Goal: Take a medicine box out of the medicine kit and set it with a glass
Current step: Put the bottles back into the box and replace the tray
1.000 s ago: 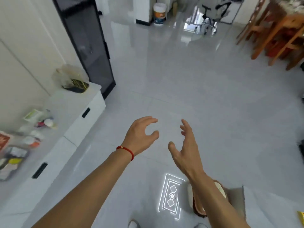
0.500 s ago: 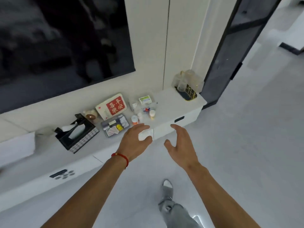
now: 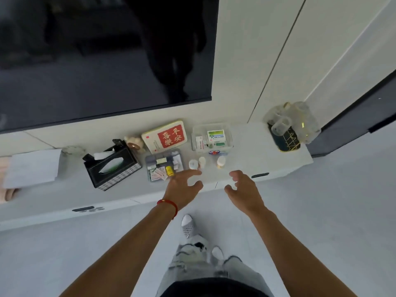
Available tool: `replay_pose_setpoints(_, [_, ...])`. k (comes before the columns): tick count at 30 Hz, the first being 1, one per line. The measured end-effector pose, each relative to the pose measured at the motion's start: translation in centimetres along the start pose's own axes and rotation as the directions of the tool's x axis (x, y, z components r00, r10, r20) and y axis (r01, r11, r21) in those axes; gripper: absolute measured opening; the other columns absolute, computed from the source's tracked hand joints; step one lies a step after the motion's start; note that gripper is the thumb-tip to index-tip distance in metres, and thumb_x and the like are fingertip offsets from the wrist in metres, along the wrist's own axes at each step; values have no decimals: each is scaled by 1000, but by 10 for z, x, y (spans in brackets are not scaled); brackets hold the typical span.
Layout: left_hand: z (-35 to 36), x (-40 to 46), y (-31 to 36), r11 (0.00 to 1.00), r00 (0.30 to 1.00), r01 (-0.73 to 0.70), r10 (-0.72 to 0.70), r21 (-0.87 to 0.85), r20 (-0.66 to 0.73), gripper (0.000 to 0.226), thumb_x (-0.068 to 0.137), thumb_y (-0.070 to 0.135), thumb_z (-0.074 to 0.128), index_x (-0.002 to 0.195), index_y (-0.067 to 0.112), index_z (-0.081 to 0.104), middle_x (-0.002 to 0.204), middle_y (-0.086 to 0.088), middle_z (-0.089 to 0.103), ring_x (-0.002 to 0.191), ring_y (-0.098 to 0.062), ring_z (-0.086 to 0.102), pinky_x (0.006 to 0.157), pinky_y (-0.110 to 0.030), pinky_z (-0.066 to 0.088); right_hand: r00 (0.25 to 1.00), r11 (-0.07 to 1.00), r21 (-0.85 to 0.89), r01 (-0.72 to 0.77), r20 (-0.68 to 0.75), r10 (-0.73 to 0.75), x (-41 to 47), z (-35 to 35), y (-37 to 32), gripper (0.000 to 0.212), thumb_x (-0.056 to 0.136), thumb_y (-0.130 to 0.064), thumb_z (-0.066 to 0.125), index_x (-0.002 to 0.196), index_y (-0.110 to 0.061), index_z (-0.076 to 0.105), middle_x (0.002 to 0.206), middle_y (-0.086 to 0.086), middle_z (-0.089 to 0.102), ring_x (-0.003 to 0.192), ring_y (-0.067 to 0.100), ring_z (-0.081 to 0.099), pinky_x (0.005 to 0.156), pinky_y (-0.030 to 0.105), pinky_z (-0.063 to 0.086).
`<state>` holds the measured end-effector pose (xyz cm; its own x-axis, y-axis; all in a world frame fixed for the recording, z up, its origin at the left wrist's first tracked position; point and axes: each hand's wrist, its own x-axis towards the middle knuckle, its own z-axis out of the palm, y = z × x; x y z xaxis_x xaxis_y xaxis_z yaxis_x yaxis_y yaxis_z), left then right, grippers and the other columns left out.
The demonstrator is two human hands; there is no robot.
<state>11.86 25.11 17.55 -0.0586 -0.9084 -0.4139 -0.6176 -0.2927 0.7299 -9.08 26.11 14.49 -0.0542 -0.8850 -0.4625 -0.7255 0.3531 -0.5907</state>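
A person is standing before a low white cabinet [image 3: 246, 168], both bare hands reaching out over its near edge. The left hand [image 3: 182, 187], wearing a red wrist cord [image 3: 169, 205], is spreading its fingers, holding nothing; the right hand [image 3: 244, 189] is curling loosely, also empty. The clear medicine kit [image 3: 212, 138] is sitting toward the far side of the cabinet top, medicine boxes [image 3: 216, 136] lying inside it. Small pill bottles [image 3: 201, 162] are standing just near of the kit. To the right, glasses [image 3: 280, 125] are gathered on a dark tray. To the left, a grey compartment case [image 3: 164, 165] and a black tissue box [image 3: 111, 166] are resting.
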Motion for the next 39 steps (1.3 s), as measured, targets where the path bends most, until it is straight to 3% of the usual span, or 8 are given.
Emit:
replay_pose_setpoints(11, [60, 137, -3, 972, 987, 131, -147, 197, 70, 44, 86, 25, 67, 130, 30, 63, 138, 10, 59, 129, -13, 50, 108, -23, 33, 980, 987, -90, -134, 134, 145, 159, -1, 63, 47, 90, -33, 62, 133, -18, 52, 128, 4, 63, 117, 23, 60, 96, 40, 51])
replay_pose_setpoints(18, [141, 231, -16, 926, 928, 368, -372, 83, 31, 36, 93, 22, 59, 129, 21, 63, 121, -2, 68, 100, -16, 63, 89, -29, 53, 964, 987, -54, -153, 213, 161, 273, 47, 117, 56, 89, -37, 69, 137, -19, 46, 134, 7, 59, 124, 29, 57, 97, 39, 48])
replay_pose_setpoints(21, [165, 269, -24, 896, 897, 441, -439, 50, -44, 35, 93, 23, 55, 127, 23, 63, 122, -2, 66, 103, -21, 63, 91, -32, 53, 973, 996, -73, -50, 220, 65, 305, 72, 131, 59, 88, -38, 72, 138, -26, 42, 134, 8, 54, 120, 31, 59, 93, 41, 49])
replay_pose_setpoints(26, [177, 307, -39, 903, 913, 392, -357, 178, -199, 35, 89, 17, 59, 124, 18, 62, 122, -1, 64, 108, -24, 63, 95, -37, 53, 933, 888, -294, 353, 189, -308, 331, 98, 154, 51, 88, -28, 72, 131, -23, 46, 120, 4, 61, 100, 28, 67, 78, 42, 60])
replay_pose_setpoints(29, [171, 319, -49, 905, 920, 364, -313, 218, -238, 33, 90, 13, 60, 122, 17, 62, 125, -5, 61, 112, -26, 61, 85, -23, 48, 867, 790, -359, 497, 230, -441, 339, 96, 158, 44, 89, -23, 70, 127, -18, 48, 114, 4, 65, 93, 27, 69, 71, 43, 61])
replay_pose_setpoints(32, [162, 324, -58, 900, 929, 347, -290, 265, -230, 30, 88, 8, 58, 117, 16, 63, 127, -6, 61, 117, -27, 59, 77, -11, 39, 833, 758, -349, 551, 283, -475, 342, 83, 152, 39, 88, -27, 69, 120, -15, 49, 109, 4, 67, 90, 24, 70, 74, 41, 61])
replay_pose_setpoints(36, [156, 324, -62, 924, 949, 292, -248, 249, -195, 33, 84, 1, 60, 113, 14, 65, 116, -5, 64, 104, -20, 60, 92, -24, 51, 827, 806, -211, 552, 259, -499, 331, 60, 142, 45, 82, -34, 76, 113, -14, 50, 105, 4, 67, 83, 24, 69, 72, 39, 60])
replay_pose_setpoints(39, [160, 319, -60, 947, 967, 254, -255, 197, -23, 43, 80, -1, 64, 118, 18, 64, 112, 1, 63, 96, -13, 60, 90, -32, 56, 848, 854, -89, 513, 207, -487, 323, 40, 129, 46, 78, -37, 80, 110, -18, 51, 101, 1, 68, 79, 21, 67, 69, 37, 59])
